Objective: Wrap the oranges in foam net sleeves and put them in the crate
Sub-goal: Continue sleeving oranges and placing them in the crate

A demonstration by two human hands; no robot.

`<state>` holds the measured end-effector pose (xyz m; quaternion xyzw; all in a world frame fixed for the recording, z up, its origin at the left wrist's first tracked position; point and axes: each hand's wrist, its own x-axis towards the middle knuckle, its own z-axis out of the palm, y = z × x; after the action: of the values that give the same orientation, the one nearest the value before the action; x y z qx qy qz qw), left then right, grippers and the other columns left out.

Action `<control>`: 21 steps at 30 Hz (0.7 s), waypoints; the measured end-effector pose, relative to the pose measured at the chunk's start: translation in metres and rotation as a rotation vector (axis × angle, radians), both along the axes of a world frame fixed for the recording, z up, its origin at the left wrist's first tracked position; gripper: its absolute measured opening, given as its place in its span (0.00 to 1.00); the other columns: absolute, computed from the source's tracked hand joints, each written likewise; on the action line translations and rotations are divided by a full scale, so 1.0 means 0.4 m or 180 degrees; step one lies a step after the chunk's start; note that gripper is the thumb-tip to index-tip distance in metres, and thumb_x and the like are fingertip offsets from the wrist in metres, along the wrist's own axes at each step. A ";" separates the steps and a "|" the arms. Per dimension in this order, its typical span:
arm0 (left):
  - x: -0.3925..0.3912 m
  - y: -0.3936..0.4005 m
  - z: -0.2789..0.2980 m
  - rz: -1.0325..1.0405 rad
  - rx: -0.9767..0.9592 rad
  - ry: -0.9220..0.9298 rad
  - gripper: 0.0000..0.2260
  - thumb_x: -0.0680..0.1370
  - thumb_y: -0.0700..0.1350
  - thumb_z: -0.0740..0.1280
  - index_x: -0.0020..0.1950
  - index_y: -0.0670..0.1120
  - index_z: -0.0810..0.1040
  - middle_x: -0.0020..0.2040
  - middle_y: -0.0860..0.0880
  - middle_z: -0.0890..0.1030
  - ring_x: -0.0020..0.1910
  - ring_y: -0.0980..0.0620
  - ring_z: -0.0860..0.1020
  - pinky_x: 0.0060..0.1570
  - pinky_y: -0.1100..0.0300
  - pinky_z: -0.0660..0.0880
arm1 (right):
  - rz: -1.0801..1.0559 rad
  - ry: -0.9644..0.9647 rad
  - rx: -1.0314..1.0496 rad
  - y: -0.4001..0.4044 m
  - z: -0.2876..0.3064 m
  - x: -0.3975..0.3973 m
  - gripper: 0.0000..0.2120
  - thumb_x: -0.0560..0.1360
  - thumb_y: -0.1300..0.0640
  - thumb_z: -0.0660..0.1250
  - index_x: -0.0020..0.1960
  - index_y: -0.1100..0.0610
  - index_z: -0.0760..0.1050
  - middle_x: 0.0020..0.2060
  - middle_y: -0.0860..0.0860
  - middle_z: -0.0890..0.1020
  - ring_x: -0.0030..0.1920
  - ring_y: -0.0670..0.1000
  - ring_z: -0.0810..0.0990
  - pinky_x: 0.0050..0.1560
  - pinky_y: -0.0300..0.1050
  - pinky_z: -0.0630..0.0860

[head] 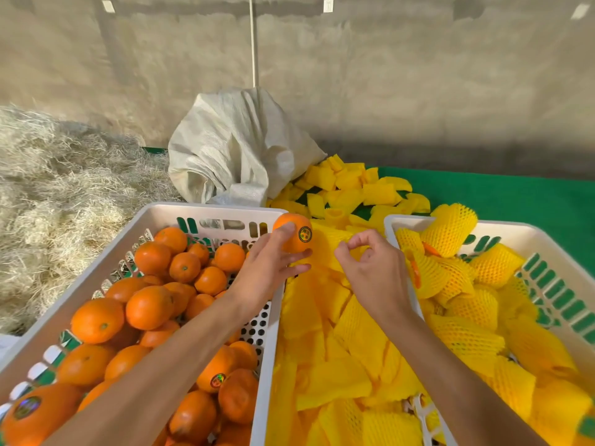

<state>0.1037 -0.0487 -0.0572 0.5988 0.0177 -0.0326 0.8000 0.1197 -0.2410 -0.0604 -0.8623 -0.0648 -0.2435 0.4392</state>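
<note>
Between the two crates, over the heap of flat foam net sleeves (338,365) on the table, both hands are held at one level. An orange (293,233) with a round sticker is held in the fingers (283,231) of the left hand (269,268), just above the right rim of the left crate (270,317). One sleeve (335,244) is pinched between thumb and forefinger of the right hand (375,272); its other fingers are curled.

The orange lies immediately to the left of the pinched sleeve, near but not clearly touching it. The sleeve's mouth cannot be made out, so its long axis is judged only to run roughly left to right, toward the fruit. Insertion would call for the mouth to be opened and faced left.

Farther right, wrapped oranges (450,230) are stacked in the right crate (515,230). Beyond, a white sack (238,146) stands upright.
</note>
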 end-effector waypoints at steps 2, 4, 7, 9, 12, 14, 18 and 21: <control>0.001 0.004 0.004 -0.0051 -0.0120 -0.0050 0.35 0.72 0.65 0.70 0.73 0.45 0.74 0.65 0.43 0.83 0.64 0.45 0.82 0.56 0.49 0.82 | 0.0228 0.0079 0.0286 0.011 0.006 -0.009 0.08 0.75 0.47 0.72 0.42 0.49 0.76 0.29 0.48 0.79 0.31 0.50 0.77 0.34 0.51 0.74; -0.001 0.001 0.001 -0.0017 -0.0122 -0.0118 0.34 0.73 0.64 0.70 0.72 0.46 0.74 0.65 0.44 0.83 0.64 0.46 0.82 0.54 0.51 0.82 | 0.0575 0.0229 0.0661 0.025 0.012 -0.016 0.08 0.77 0.48 0.71 0.43 0.49 0.77 0.36 0.45 0.82 0.37 0.48 0.80 0.34 0.45 0.75; -0.005 -0.009 -0.007 0.0081 -0.0033 -0.0143 0.33 0.74 0.64 0.69 0.71 0.43 0.74 0.65 0.41 0.82 0.65 0.41 0.81 0.58 0.46 0.80 | 0.1006 0.0592 0.0919 0.040 0.008 -0.023 0.05 0.80 0.50 0.65 0.47 0.48 0.77 0.37 0.43 0.82 0.27 0.44 0.77 0.27 0.39 0.71; -0.004 -0.009 -0.012 0.0137 -0.0075 -0.0168 0.33 0.75 0.63 0.69 0.71 0.42 0.73 0.64 0.41 0.82 0.65 0.39 0.80 0.58 0.45 0.79 | 0.1073 0.0563 0.0813 0.037 0.005 -0.024 0.07 0.81 0.57 0.64 0.50 0.48 0.79 0.41 0.43 0.84 0.26 0.43 0.75 0.25 0.36 0.69; 0.000 -0.009 -0.014 0.0077 -0.0114 -0.0226 0.30 0.77 0.63 0.67 0.70 0.42 0.76 0.63 0.40 0.83 0.63 0.39 0.81 0.54 0.48 0.78 | 0.0903 0.0097 -0.0200 0.018 0.004 -0.015 0.10 0.79 0.63 0.64 0.43 0.51 0.77 0.39 0.45 0.79 0.31 0.45 0.72 0.29 0.46 0.70; 0.004 -0.009 -0.016 0.0076 -0.0090 -0.0235 0.29 0.76 0.64 0.66 0.68 0.45 0.78 0.63 0.42 0.84 0.62 0.40 0.82 0.53 0.49 0.78 | 0.0617 -0.0003 -0.1019 0.019 0.008 -0.011 0.09 0.78 0.59 0.67 0.39 0.53 0.73 0.42 0.44 0.73 0.35 0.49 0.72 0.32 0.51 0.71; 0.007 -0.014 -0.015 0.0130 -0.0023 -0.0185 0.33 0.74 0.65 0.68 0.70 0.43 0.75 0.62 0.43 0.84 0.62 0.42 0.82 0.52 0.51 0.77 | -0.0143 -0.0205 -0.1737 0.015 0.017 -0.008 0.11 0.71 0.47 0.76 0.43 0.54 0.81 0.54 0.50 0.72 0.46 0.51 0.76 0.38 0.44 0.71; 0.005 -0.013 -0.013 0.0161 -0.0038 -0.0153 0.31 0.74 0.64 0.68 0.69 0.43 0.76 0.61 0.43 0.84 0.60 0.42 0.82 0.49 0.52 0.77 | -0.0411 -0.0460 -0.2004 0.009 0.019 0.000 0.15 0.69 0.42 0.75 0.46 0.53 0.84 0.65 0.54 0.73 0.65 0.57 0.71 0.61 0.57 0.72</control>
<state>0.1056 -0.0540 -0.0622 0.5940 0.0134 0.0018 0.8044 0.1197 -0.2375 -0.0528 -0.9385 -0.1131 -0.2995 0.1290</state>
